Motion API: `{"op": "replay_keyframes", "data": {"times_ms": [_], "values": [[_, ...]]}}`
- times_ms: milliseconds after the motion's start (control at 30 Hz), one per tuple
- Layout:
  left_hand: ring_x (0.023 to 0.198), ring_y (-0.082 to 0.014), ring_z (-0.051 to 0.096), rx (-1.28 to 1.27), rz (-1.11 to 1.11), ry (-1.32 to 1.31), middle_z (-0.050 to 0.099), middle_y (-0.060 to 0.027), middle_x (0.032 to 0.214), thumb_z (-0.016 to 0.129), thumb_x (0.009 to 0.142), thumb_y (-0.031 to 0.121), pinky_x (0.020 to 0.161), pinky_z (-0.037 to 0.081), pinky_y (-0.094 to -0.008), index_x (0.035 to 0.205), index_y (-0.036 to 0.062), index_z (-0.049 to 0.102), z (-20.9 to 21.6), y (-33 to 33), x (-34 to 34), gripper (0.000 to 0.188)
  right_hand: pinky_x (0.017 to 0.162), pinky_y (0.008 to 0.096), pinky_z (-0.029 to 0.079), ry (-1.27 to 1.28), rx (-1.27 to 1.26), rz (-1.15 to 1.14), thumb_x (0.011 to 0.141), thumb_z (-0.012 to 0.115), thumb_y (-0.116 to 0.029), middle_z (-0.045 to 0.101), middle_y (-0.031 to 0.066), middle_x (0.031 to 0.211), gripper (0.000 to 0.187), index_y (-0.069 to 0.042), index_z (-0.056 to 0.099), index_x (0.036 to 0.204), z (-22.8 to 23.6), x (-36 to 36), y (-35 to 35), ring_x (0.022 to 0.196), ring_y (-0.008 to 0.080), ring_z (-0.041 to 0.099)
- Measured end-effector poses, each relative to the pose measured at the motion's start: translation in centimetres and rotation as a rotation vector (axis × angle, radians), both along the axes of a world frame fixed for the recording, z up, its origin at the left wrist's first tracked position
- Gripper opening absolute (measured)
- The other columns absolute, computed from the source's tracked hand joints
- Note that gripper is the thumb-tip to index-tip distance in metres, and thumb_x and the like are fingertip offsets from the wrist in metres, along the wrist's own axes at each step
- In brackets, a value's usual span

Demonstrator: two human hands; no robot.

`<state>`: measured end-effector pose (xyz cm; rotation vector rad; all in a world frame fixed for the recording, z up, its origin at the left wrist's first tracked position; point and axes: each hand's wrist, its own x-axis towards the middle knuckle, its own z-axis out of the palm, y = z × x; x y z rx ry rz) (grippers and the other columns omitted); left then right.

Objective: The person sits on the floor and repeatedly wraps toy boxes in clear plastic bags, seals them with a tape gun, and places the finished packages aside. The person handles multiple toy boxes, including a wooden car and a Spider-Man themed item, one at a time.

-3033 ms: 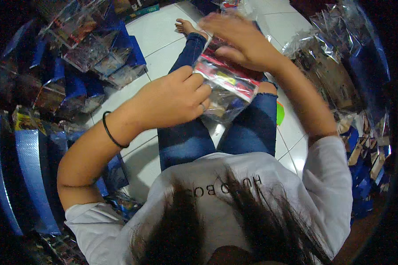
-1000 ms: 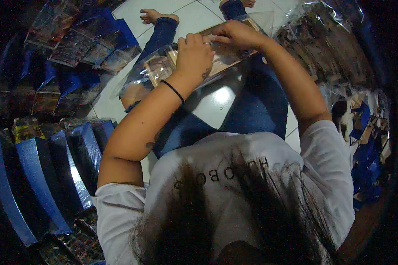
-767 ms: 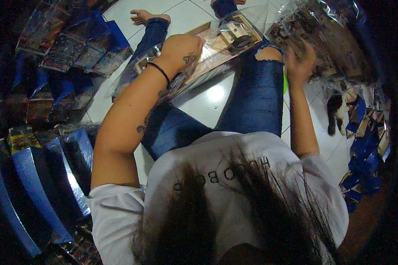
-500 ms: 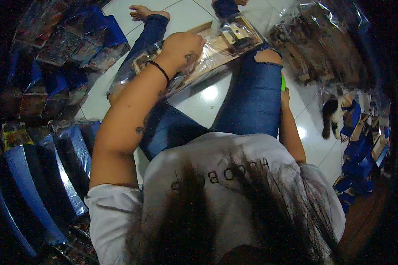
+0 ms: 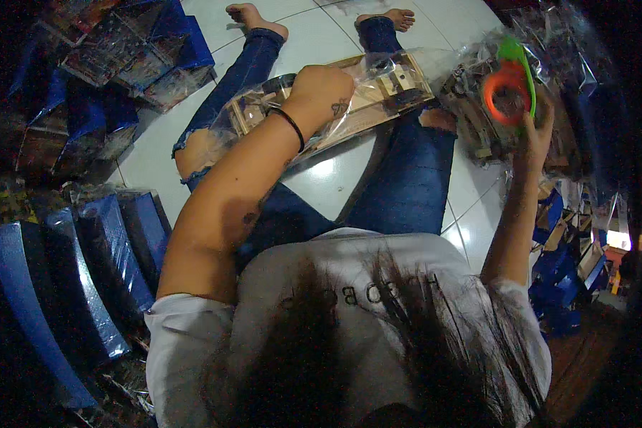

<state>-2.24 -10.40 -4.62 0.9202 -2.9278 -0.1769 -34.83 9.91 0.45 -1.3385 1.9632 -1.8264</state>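
Across my thighs lies a shallow wooden tray (image 5: 364,118) wrapped in clear plastic (image 5: 435,57), tilted up toward the right. Black round parts and small light wooden blocks show through the film. My left hand (image 5: 324,87) is on the wrapped tray near its middle, fingers curled down and closed on the plastic; the fingertips are hidden beneath the hand. Out to the right, raised above the floor and apart from the tray, my right hand (image 5: 537,125) grips a green and orange tape dispenser (image 5: 506,91) by its green side.
Blue boxes (image 5: 39,299) in shiny wrap stand in a row at the left, with more wrapped packs (image 5: 150,57) behind them. Plastic-covered brown wooden pieces (image 5: 471,96) lie at the far right. Blue and wooden pieces (image 5: 560,267) are heaped nearer on the right.
My right hand has come up and outward from beside my right thigh, bringing the tape dispenser into full view. My left hand has moved rightward, and the wrapped tray sits slightly lower in view.
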Motion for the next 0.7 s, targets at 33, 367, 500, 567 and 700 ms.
{"op": "replay_keyframes", "data": {"times_ms": [33,367,500,567,700], "values": [[0.077,-0.0305,0.069,0.01,-0.015,0.01,0.07,-0.0161,0.084,0.057,0.078,0.015,0.066,0.055,-0.0412,0.082,0.0065,0.073,0.0,0.0,0.0,0.018,0.092,0.0312,0.045,0.278,-0.047,0.138,0.085,0.061,-0.017,0.056,0.0123,0.123,0.052,-0.003,0.046,0.133,2.0,3.4,-2.9,0.109,0.0204,0.056],[0.077,-0.0353,0.068,0.083,-0.011,0.131,0.069,-0.0182,0.084,0.055,0.079,0.019,0.068,0.054,-0.0467,0.081,0.0051,0.071,-0.5,-0.5,0.3,0.021,0.075,0.0402,0.05,0.667,0.974,0.407,0.069,0.072,-0.042,0.07,0.0188,0.091,0.046,-0.001,0.073,0.09,2.1,14.0,-26.0,0.084,0.0309,0.065],[0.08,-0.0304,0.069,0.064,-0.039,0.091,0.07,-0.0147,0.087,0.047,0.088,0.016,0.069,0.054,-0.0417,0.094,0.003,0.068,-0.3,-0.7,0.4,0.025,0.074,0.0401,0.049,1.67,0.924,1.121,0.073,0.072,-0.041,0.07,0.0146,0.09,0.048,-0.002,0.071,0.101,2.0,12.8,-31.5,0.083,0.0309,0.063],[0.081,-0.0305,0.068,0.082,-0.037,0.054,0.069,-0.0155,0.088,0.045,0.089,0.015,0.068,0.054,-0.0418,0.096,0.0023,0.067,0.0,-0.7,0.5,0.026,0.073,0.0387,0.049,1.767,0.805,1.152,0.073,0.069,-0.033,0.07,0.0137,0.09,0.04,-0.003,0.07,0.099,1.9,13.0,-33.4,0.079,0.0285,0.063],[0.083,-0.0306,0.068,0.11,-0.037,0.106,0.069,-0.0164,0.089,0.046,0.088,0.017,0.069,0.054,-0.0417,0.093,0.0014,0.068,0.5,-0.8,0.6,0.027,0.072,0.0371,0.05,1.709,0.753,1.019,0.073,0.065,-0.023,0.07,0.0133,0.091,0.03,-0.004,0.069,0.095,2.5,15.5,-29.7,0.073,0.027,0.064]]}}
